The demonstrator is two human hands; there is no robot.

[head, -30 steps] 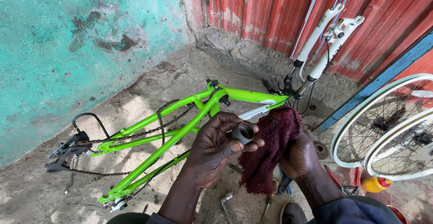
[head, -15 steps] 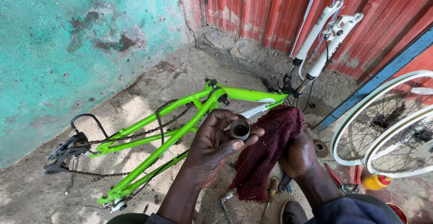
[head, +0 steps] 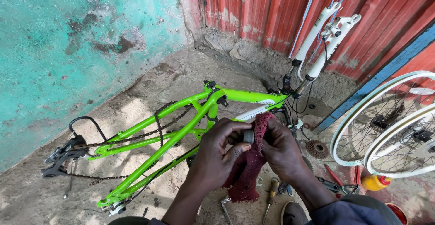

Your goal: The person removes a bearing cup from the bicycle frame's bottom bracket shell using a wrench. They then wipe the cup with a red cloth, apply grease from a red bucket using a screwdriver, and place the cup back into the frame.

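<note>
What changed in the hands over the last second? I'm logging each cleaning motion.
The right hand brought the dark red rag up over the small round metal part, now mostly covered. The left hand still grips it. The green bike frame stayed put.

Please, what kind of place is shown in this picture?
Probably an informal outdoor bicycle repair spot: a stripped green bike frame lies on bare ground, loose wheels lean nearby, and hand tools are scattered about.

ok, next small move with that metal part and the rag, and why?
Probably turn the part a little inside the rag. The left hand pinches it, the right hand presses the rag against it, and only one side faces the cloth.
</note>
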